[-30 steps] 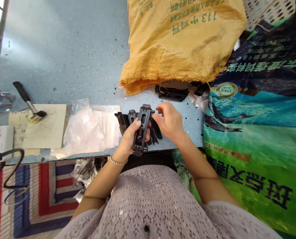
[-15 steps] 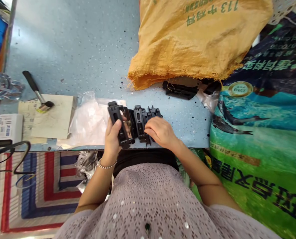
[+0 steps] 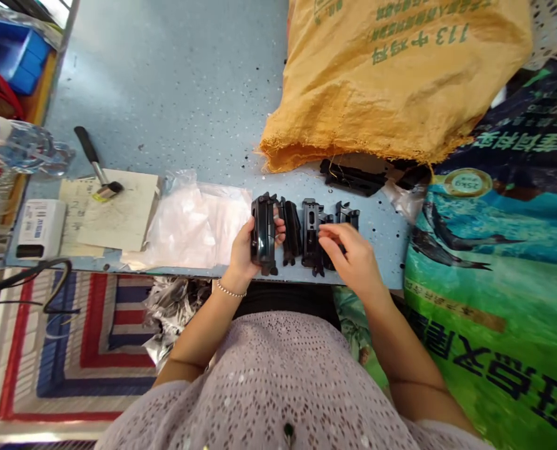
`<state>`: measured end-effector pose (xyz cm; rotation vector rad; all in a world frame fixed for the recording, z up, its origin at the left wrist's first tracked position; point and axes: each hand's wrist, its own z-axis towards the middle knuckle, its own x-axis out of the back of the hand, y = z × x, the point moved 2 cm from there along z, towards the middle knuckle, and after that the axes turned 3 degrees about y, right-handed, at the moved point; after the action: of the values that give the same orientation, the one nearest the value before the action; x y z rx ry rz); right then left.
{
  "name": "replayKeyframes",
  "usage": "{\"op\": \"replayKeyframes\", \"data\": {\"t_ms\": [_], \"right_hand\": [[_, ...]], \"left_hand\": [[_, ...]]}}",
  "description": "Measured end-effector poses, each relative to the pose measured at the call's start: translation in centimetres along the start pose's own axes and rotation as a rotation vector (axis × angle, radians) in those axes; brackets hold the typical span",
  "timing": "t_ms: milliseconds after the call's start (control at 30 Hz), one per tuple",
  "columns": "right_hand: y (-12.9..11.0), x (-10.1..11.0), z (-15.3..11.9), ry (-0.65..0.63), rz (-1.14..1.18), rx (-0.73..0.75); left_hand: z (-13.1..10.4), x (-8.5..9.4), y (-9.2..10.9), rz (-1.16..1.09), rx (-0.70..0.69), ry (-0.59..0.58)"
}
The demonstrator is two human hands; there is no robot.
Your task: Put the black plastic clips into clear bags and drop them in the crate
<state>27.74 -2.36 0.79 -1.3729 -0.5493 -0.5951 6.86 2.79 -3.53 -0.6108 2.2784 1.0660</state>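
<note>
My left hand (image 3: pixel 243 251) is closed around a glossy black plastic housing (image 3: pixel 263 234), upright above the bench edge, its fingertips showing on the right side. More black housings stand in a row beside it: a narrow one (image 3: pixel 290 232) and one with a slotted face (image 3: pixel 311 234). My right hand (image 3: pixel 351 251) has bent fingers, with thumb and forefinger at a black part (image 3: pixel 327 220) that they partly cover. Behind those fingers another black housing (image 3: pixel 347 214) is half hidden.
A yellow woven sack (image 3: pixel 391 94) lies at the back, black parts (image 3: pixel 353 178) at its mouth. A green-blue printed bag (image 3: pixel 484 281) stands right. On the left lie plastic bags (image 3: pixel 189 225), a brush (image 3: pixel 95 165) on cardboard, a white box (image 3: pixel 40 228) and a bottle (image 3: pixel 29 147). Below is a striped basket (image 3: pixel 72 381).
The view has shifted left. My left hand has turned the housing more upright and moved right. The row of parts is more spread out, and my right hand has moved right.
</note>
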Motion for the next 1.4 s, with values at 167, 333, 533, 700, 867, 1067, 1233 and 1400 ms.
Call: {"op": "replayKeyframes", "data": {"t_ms": [167,333,533,700,867,1067,1233,1400], "right_hand": [[-4.9,-5.5,0.8,-0.254,0.16,0.058],[-6.7,-5.8,3.4,-0.24,0.217,0.165],[-9.4,-4.9,6.3,-0.373,0.031,0.662],[-7.8,-4.7,6.7,-0.587,-0.064,0.666],[-4.4,-4.3,6.4,-0.278,0.181,0.178],[-3.5,-8.2,4.1,-0.269,0.807,-0.439],[-4.8,-10.0,3.9,-0.308,1.08,-0.6],[-6.7,-13.2,3.9,-0.438,1.245,-0.647]], "left_hand": [[-3.0,-0.4,0.0,0.046,-0.316,0.101],[-4.4,3.3,3.0,0.043,-0.21,0.081],[-6.7,5.9,4.4,0.278,0.107,-0.132],[-7.7,6.9,6.9,0.534,-0.01,-0.091],[-3.6,10.5,11.9,1.007,-0.709,0.546],[-0.6,13.7,13.7,1.279,-0.701,0.635],[-2.2,14.6,13.5,0.922,-0.562,0.528],[-1.9,12.6,10.6,0.584,-0.449,0.393]]}}
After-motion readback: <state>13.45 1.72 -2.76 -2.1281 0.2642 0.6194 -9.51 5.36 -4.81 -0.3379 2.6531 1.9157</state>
